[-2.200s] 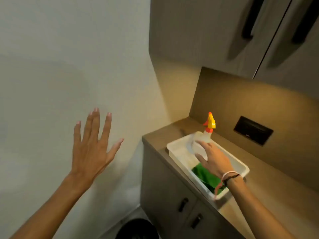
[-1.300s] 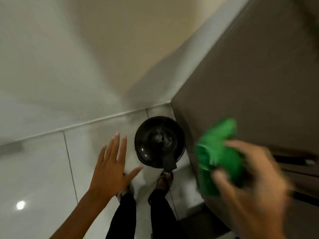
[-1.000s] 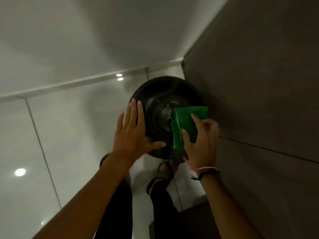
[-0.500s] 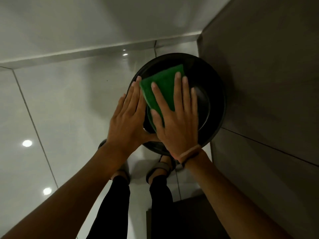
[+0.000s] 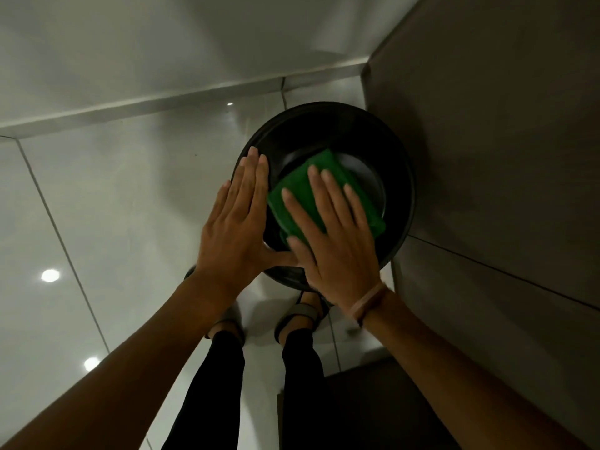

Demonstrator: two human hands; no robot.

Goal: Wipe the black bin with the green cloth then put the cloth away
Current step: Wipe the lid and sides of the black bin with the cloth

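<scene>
The round black bin (image 5: pixel 394 164) stands on the tiled floor in the corner beside the cabinet, seen from above. A folded green cloth (image 5: pixel 302 190) lies flat on its lid. My right hand (image 5: pixel 334 235) presses down on the cloth with fingers spread, covering its near half. My left hand (image 5: pixel 238 225) lies flat against the bin's left rim with fingers together, its thumb touching the front edge; it holds nothing.
A grey cabinet side (image 5: pixel 487 157) rises right of the bin, touching it. A pale wall and skirting (image 5: pixel 146 102) run behind. My feet in sandals (image 5: pixel 300 311) stand just in front of the bin on glossy floor tiles (image 5: pixel 97 222).
Since half a second ago my right hand has slid the cloth from the lid's left part toward its centre and right. My left hand stays on the left rim.
</scene>
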